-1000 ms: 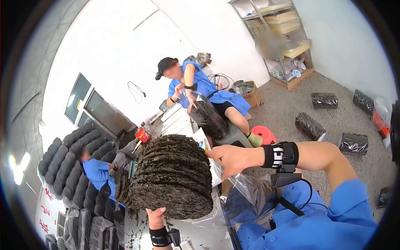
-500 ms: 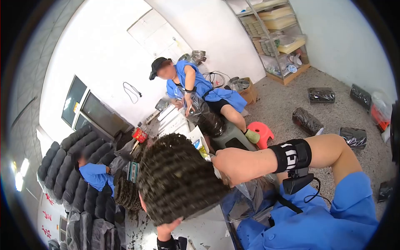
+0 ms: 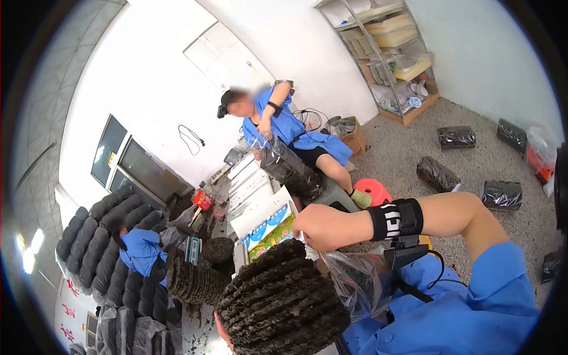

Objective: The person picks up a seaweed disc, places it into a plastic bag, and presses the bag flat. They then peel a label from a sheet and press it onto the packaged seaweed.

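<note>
Our left hand (image 3: 222,332) props the dark, ridged stack of pressed discs (image 3: 284,307) from beneath, fingers hidden; beside the stack, our right hand (image 3: 322,228) pinches the clear plastic bag (image 3: 355,284).

Dark, ridged stack of dried discs (image 3: 284,299), tilted, low centre, against a clear plastic bag (image 3: 355,281).

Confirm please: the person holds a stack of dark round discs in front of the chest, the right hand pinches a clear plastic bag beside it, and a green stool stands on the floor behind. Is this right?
Not quite. The head view shows that the stool is red, not green. The rest holds: the stack of dark round discs is in front of the chest, and the right hand pinches the clear plastic bag beside it.
</note>
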Action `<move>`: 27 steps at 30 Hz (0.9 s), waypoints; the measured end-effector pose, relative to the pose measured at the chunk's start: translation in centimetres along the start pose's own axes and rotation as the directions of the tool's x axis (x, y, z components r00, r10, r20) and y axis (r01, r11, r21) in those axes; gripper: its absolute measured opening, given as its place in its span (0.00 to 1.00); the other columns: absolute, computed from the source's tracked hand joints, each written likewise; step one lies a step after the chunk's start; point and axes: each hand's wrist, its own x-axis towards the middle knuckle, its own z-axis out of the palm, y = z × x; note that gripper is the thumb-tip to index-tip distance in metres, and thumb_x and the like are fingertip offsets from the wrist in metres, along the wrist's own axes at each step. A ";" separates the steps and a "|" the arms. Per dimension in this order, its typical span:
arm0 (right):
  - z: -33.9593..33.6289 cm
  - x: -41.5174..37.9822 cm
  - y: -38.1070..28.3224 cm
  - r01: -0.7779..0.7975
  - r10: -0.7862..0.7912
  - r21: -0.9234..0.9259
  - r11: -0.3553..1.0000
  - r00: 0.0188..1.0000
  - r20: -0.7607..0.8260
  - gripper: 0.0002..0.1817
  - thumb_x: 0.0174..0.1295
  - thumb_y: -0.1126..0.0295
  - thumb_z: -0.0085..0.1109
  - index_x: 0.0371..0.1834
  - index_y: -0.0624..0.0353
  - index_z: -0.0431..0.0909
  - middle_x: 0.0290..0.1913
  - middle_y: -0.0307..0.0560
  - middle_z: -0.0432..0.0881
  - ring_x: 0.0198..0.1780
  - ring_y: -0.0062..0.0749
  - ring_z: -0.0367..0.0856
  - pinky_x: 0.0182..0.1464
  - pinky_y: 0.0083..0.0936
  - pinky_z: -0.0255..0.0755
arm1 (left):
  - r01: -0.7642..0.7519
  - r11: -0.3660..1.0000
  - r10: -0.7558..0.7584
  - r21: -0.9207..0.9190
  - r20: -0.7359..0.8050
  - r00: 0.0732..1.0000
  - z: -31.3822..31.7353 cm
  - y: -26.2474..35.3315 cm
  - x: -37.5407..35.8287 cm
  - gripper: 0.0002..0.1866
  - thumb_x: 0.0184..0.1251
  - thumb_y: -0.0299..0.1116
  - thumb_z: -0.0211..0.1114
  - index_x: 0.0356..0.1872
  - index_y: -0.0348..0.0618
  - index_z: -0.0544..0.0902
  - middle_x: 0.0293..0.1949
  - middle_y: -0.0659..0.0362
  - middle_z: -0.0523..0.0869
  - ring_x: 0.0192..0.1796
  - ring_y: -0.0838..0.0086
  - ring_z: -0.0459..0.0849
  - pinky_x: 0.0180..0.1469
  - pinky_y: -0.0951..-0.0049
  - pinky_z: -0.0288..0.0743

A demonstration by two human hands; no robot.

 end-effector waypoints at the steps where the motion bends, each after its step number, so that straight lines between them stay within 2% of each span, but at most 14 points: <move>1: 0.3 0.0 0.2 0.002 -0.002 -0.002 1.000 1.000 0.001 0.12 0.44 0.80 0.58 0.35 0.66 0.82 0.27 0.57 0.82 0.33 0.53 0.83 0.39 0.40 0.76 | 0.016 1.000 -0.016 -0.001 0.018 1.000 0.3 0.3 0.1 0.57 0.39 0.29 0.81 0.72 0.44 0.54 0.62 0.47 0.74 0.60 0.55 0.77 0.63 0.55 0.72; 3: -0.6 0.5 -0.8 -0.071 0.070 0.052 0.996 0.997 0.014 0.05 0.44 0.79 0.58 0.24 0.65 0.82 0.27 0.57 0.83 0.33 0.51 0.83 0.38 0.39 0.77 | 0.040 0.999 -0.042 0.032 0.080 0.996 1.0 1.4 -0.3 0.58 0.39 0.28 0.81 0.73 0.45 0.52 0.62 0.47 0.73 0.60 0.55 0.78 0.63 0.54 0.73; 5: 0.0 0.9 -0.4 -0.062 0.061 0.038 0.997 0.998 0.006 0.05 0.44 0.79 0.58 0.24 0.65 0.82 0.27 0.57 0.83 0.33 0.50 0.83 0.38 0.39 0.77 | 0.069 0.979 -0.107 0.192 0.198 0.974 1.5 2.9 -0.3 0.60 0.39 0.27 0.81 0.74 0.46 0.50 0.63 0.47 0.73 0.60 0.55 0.78 0.63 0.54 0.74; 6: 0.2 1.0 -0.3 -0.058 0.059 0.020 0.998 0.998 -0.009 0.04 0.43 0.79 0.58 0.23 0.65 0.82 0.26 0.56 0.83 0.32 0.49 0.83 0.37 0.38 0.77 | 0.044 0.816 -0.270 0.576 0.313 0.910 0.3 5.6 0.1 0.58 0.51 0.50 0.75 0.77 0.51 0.45 0.73 0.50 0.62 0.72 0.50 0.63 0.75 0.54 0.50; 7: 0.4 1.1 -0.3 -0.054 0.055 0.022 0.998 0.998 -0.011 0.04 0.43 0.79 0.58 0.23 0.65 0.82 0.26 0.56 0.83 0.32 0.49 0.83 0.37 0.38 0.77 | 0.043 0.815 -0.269 0.579 0.311 0.912 0.5 5.7 0.4 0.58 0.51 0.50 0.75 0.77 0.51 0.45 0.73 0.50 0.62 0.72 0.50 0.63 0.75 0.54 0.50; 9: 0.3 1.3 -0.3 -0.059 0.071 0.149 0.987 0.995 -0.074 0.04 0.42 0.79 0.58 0.22 0.65 0.81 0.25 0.56 0.82 0.32 0.50 0.83 0.37 0.37 0.77 | 0.138 0.847 -0.294 0.512 0.235 0.927 1.5 5.7 1.9 0.67 0.35 0.21 0.81 0.75 0.49 0.40 0.66 0.46 0.68 0.63 0.53 0.75 0.65 0.51 0.72; 10: 0.3 1.4 -0.2 -0.052 0.063 0.147 0.988 0.995 -0.073 0.04 0.42 0.79 0.58 0.22 0.65 0.81 0.25 0.56 0.82 0.32 0.50 0.83 0.37 0.37 0.77 | 0.136 0.848 -0.288 0.512 0.231 0.930 2.0 5.7 2.6 0.67 0.35 0.21 0.81 0.75 0.49 0.40 0.66 0.46 0.68 0.63 0.53 0.75 0.65 0.51 0.72; 13: 1.4 1.4 -0.3 -0.081 0.091 0.263 0.961 0.996 -0.026 0.03 0.43 0.79 0.57 0.22 0.65 0.80 0.25 0.57 0.81 0.32 0.52 0.82 0.36 0.39 0.75 | -0.227 0.586 -0.225 0.778 0.425 0.877 3.0 6.3 4.5 0.56 0.38 0.37 0.82 0.70 0.36 0.58 0.62 0.46 0.73 0.63 0.55 0.73 0.66 0.61 0.65; 14: 2.7 1.7 0.0 -0.039 0.050 0.150 0.988 0.997 -0.065 0.03 0.44 0.79 0.57 0.23 0.65 0.79 0.25 0.58 0.80 0.32 0.54 0.82 0.36 0.40 0.74 | -0.148 0.541 -0.359 0.828 0.386 0.850 3.0 6.4 5.6 0.63 0.36 0.36 0.84 0.73 0.35 0.48 0.65 0.44 0.69 0.65 0.53 0.72 0.67 0.61 0.64; 17: 2.1 1.8 -0.4 0.008 -0.008 0.007 1.000 0.995 -0.104 0.04 0.46 0.80 0.55 0.27 0.66 0.75 0.25 0.61 0.78 0.33 0.58 0.80 0.36 0.44 0.71 | -0.226 0.487 -0.306 0.844 0.407 0.861 3.7 6.0 6.8 0.62 0.36 0.34 0.84 0.73 0.35 0.50 0.65 0.45 0.69 0.65 0.56 0.72 0.67 0.62 0.64; 19: 1.1 1.5 0.4 -0.028 0.031 0.026 0.999 0.991 -0.127 0.07 0.41 0.80 0.58 0.24 0.72 0.74 0.27 0.67 0.79 0.34 0.61 0.80 0.38 0.48 0.73 | -0.007 0.659 -0.363 0.752 0.327 0.872 3.7 6.8 7.5 0.62 0.35 0.30 0.84 0.73 0.37 0.51 0.66 0.47 0.69 0.65 0.61 0.71 0.68 0.64 0.63; 22: 0.6 0.5 1.8 -0.041 0.040 -0.011 0.999 0.996 -0.078 0.07 0.41 0.81 0.58 0.26 0.68 0.73 0.26 0.63 0.78 0.34 0.61 0.80 0.36 0.46 0.72 | 0.119 0.750 -0.352 0.651 0.240 0.905 2.3 5.8 7.7 0.62 0.34 0.28 0.84 0.73 0.37 0.51 0.65 0.46 0.70 0.66 0.62 0.71 0.68 0.65 0.63; 25: 0.3 0.4 1.4 -0.035 0.041 0.078 0.996 0.996 -0.074 0.09 0.40 0.81 0.58 0.27 0.65 0.72 0.24 0.59 0.78 0.32 0.59 0.80 0.34 0.45 0.70 | -0.024 0.626 -0.329 0.780 0.292 0.898 4.5 5.5 7.2 0.62 0.35 0.31 0.84 0.73 0.36 0.51 0.62 0.44 0.71 0.64 0.56 0.73 0.66 0.62 0.65; 27: -0.1 1.2 0.7 -0.026 0.047 0.151 0.988 0.990 -0.133 0.09 0.40 0.81 0.58 0.27 0.64 0.72 0.25 0.59 0.78 0.33 0.58 0.80 0.34 0.44 0.70 | -0.328 0.262 -0.383 0.907 0.410 0.828 6.6 5.9 7.0 0.62 0.35 0.38 0.83 0.72 0.36 0.52 0.59 0.42 0.71 0.60 0.48 0.73 0.64 0.57 0.67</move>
